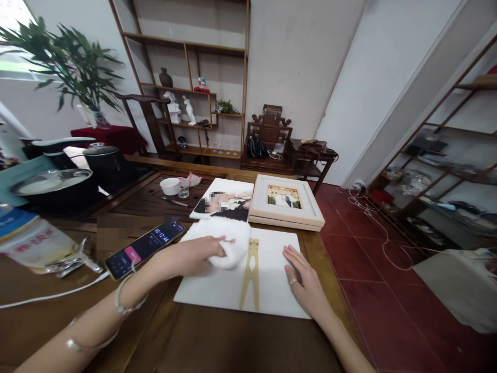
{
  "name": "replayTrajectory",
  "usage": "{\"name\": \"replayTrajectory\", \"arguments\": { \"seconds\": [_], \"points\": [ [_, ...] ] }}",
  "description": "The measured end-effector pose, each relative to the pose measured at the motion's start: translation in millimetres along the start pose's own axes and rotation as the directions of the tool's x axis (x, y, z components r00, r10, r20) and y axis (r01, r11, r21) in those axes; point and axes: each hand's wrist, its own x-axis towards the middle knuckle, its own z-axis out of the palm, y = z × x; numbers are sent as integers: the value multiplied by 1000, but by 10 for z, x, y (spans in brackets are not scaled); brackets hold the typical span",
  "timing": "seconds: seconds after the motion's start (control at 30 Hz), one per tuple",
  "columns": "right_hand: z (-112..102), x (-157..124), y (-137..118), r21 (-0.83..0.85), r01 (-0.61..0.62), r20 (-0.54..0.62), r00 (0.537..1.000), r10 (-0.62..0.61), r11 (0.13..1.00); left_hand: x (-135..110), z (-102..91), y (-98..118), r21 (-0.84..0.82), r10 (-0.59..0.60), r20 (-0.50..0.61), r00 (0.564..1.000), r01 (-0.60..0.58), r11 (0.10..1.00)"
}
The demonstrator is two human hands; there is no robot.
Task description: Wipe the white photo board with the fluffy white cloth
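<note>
My left hand [200, 255] is closed on a fluffy white cloth [233, 235], pressing it onto the upper left of a white board [217, 292]. My right hand [305, 277] lies on the board's right edge, fingers stretched out, holding nothing. Between my hands, a tan A-shaped piece with two legs [252, 277] lies on the board; its top end is beside the cloth. Just beyond the cloth is a photo print [236, 199], partly covered by it. A pale framed picture [285, 199] sits to the right of the print, on top of another flat frame or box.
A phone [145, 248] showing a running timer lies left of the board. Further left are a plastic bag [39, 243] and a white cable [54, 297]. A white bowl [171, 186] and a small clear cup [184, 192] stand on the dark tea tray [132, 199], with pots [50, 189] beyond.
</note>
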Motion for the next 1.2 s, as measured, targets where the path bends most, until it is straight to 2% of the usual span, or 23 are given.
{"name": "replayTrajectory", "arguments": {
  "seconds": [0.1, 0.17, 0.23, 0.37, 0.47, 0.57, 0.67, 0.73, 0.87, 1.03, 1.13, 1.2],
  "points": [
    [-5, -6, 0, 4, 10, -2, 1000, -10, 1000, 246, 123, -46, -31, -18, -51, 999, 16, 999],
    [-8, -12, 2, 5, 13, -4, 1000, -13, 1000, 349, 217, 13, -37, -9, -84, 996, 6, 999],
    [-7, -15, 4, 4, 11, -7, 1000, -11, 1000, 375, 275, 124, -34, 3, -73, 997, -6, 999],
    [3, -9, 12, 0, 13, -9, 1000, -13, 1000, 167, 282, 390, -21, 38, 100, 994, -36, 999],
    [10, -12, 16, 0, 21, -16, 1000, -21, 1000, -119, 300, 559, -39, 149, 218, 965, -144, 989],
    [8, -21, 14, -7, 18, -21, 1000, -18, 1000, -318, 351, 680, -64, 294, 222, 930, -287, 956],
    [2, -21, 5, -12, 16, -16, 1000, -16, 1000, -311, 353, 740, -10, 287, 219, 933, -292, 956],
    [-3, -14, -1, -10, 18, -12, 1000, -19, 1000, -197, 334, 721, 55, 215, 177, 960, -228, 972],
    [-5, -5, -6, -2, 21, -17, 1000, -21, 1000, 171, 388, 527, 144, 101, -10, 995, -98, 985],
    [0, -13, -3, -2, 20, -18, 1000, -20, 1000, 553, 608, 269, 170, 85, -263, 961, -40, 985],
    [-1, -8, -7, -7, 16, -17, 1000, -16, 1000, 570, 645, 285, 139, 105, -274, 956, -68, 988],
    [-3, -4, -13, -11, 14, -13, 1000, -15, 1000, 479, 624, 395, 102, 133, -200, 971, -115, 988]
  ]
}}
